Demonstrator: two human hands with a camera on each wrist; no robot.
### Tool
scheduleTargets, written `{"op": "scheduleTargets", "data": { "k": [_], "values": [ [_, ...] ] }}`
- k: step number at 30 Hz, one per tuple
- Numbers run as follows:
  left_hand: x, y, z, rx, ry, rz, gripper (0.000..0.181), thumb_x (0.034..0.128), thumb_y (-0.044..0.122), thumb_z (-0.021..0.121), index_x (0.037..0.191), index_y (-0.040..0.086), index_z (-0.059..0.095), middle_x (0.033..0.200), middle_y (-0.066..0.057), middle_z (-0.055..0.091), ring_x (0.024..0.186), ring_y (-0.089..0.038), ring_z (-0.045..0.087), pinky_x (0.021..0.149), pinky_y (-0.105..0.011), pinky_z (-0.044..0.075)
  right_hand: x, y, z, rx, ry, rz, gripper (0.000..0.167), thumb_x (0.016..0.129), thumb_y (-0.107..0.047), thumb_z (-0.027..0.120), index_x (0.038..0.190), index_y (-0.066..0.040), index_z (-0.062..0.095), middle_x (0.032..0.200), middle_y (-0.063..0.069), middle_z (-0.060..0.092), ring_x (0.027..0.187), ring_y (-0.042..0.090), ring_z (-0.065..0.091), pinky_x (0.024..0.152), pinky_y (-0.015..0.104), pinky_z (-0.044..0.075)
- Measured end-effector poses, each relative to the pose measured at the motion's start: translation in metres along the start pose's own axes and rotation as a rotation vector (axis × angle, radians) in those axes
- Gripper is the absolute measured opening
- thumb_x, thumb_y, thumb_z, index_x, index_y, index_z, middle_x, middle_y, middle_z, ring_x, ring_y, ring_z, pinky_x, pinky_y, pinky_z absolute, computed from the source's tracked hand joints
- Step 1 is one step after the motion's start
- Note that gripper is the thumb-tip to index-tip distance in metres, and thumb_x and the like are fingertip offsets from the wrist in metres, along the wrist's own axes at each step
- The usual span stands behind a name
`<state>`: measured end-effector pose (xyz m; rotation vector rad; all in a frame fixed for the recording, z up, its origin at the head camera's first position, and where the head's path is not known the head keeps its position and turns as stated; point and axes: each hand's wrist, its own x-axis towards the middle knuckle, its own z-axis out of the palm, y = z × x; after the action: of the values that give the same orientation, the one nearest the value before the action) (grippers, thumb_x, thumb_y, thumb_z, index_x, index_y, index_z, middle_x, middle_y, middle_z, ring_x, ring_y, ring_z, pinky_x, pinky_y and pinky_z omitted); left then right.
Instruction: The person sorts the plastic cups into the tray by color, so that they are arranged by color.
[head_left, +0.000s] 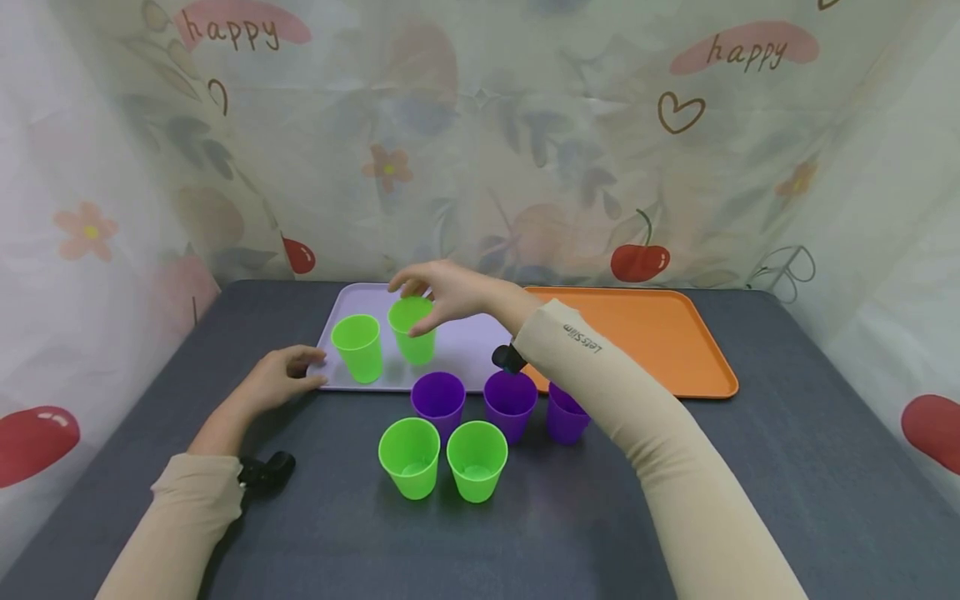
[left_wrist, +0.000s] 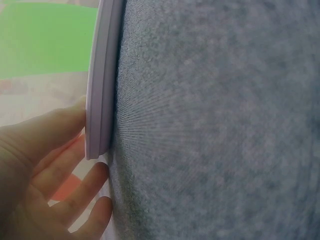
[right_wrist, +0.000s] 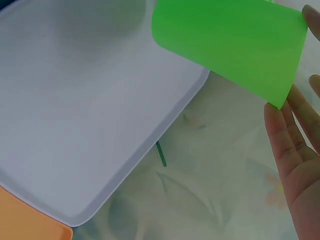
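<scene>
My right hand is over a green cup on the lavender tray. Its thumb lies in front of the cup and the other fingers spread past the rim. In the right wrist view, fingertips sit at the rim of that green cup. A second green cup stands upright to its left on the tray. At the tray's near left corner, my left hand touches the edge with loosely bent fingers. The left wrist view shows its thumb against the tray rim.
Two green cups stand on the dark table before the trays. Behind them is a row of purple cups, the rightmost partly behind my sleeve. An orange tray lies at the right.
</scene>
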<state>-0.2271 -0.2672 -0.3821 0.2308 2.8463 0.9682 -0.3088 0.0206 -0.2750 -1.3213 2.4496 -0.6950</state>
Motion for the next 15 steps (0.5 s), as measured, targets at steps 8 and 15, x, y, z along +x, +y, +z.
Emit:
{"op": "scheduleTargets", "data": {
  "k": [8,15],
  "values": [
    [-0.001,0.001,0.0,0.002,-0.001,0.002,0.048,0.0878,0.021,0.064,0.128,-0.002,0.052,0.13,-0.025,0.054,0.122,-0.044,0.048,0.099,-0.056,0.04,0.012,0.004,0.008,-0.013,-0.047,0.021,0.065,0.072,-0.021,0.08,0.129,-0.011,0.049,0.124,0.012,0.062,0.116,0.022,0.057,0.098,0.036,0.046],
    [-0.001,0.001,0.0,0.001,-0.003,-0.01,0.048,0.088,0.022,0.064,0.128,-0.001,0.051,0.13,-0.025,0.053,0.122,-0.044,0.047,0.1,-0.056,0.039,0.016,0.001,0.01,-0.035,-0.076,0.024,0.066,0.072,-0.02,0.08,0.13,-0.011,0.049,0.124,0.012,0.062,0.116,0.024,0.056,0.098,0.033,0.045]
  ]
}}
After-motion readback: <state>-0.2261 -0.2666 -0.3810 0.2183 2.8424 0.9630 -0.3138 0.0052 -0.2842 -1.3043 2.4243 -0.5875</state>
